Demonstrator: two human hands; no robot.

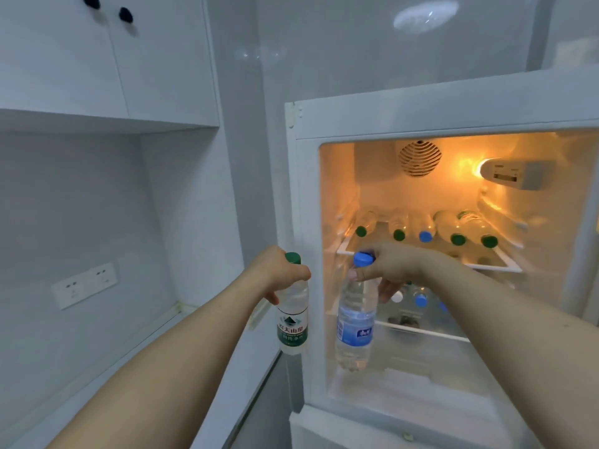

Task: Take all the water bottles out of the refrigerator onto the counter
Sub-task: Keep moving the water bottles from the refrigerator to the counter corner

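Two bare forearms reach forward. Left hand (pixel 278 273) grips a green-capped bottle (pixel 292 314) by its neck, outside the refrigerator (pixel 453 105). Right hand (pixel 389 267) pinches a blue-capped bottle (pixel 355 322) at the doorway. Shelved bottles (pixel 424 226) lie behind; lower ones are half-hidden, blurred.

the green-capped bottle (pixel 292 319) carries a green-and-white label with a mountain emblem and chinese characters that appear to read 农夫山泉, with a smaller line beneath too blurred to make out. the blue-capped bottle (pixel 355 322) has a blue label with a small white mark, unreadable. nothing else legible.
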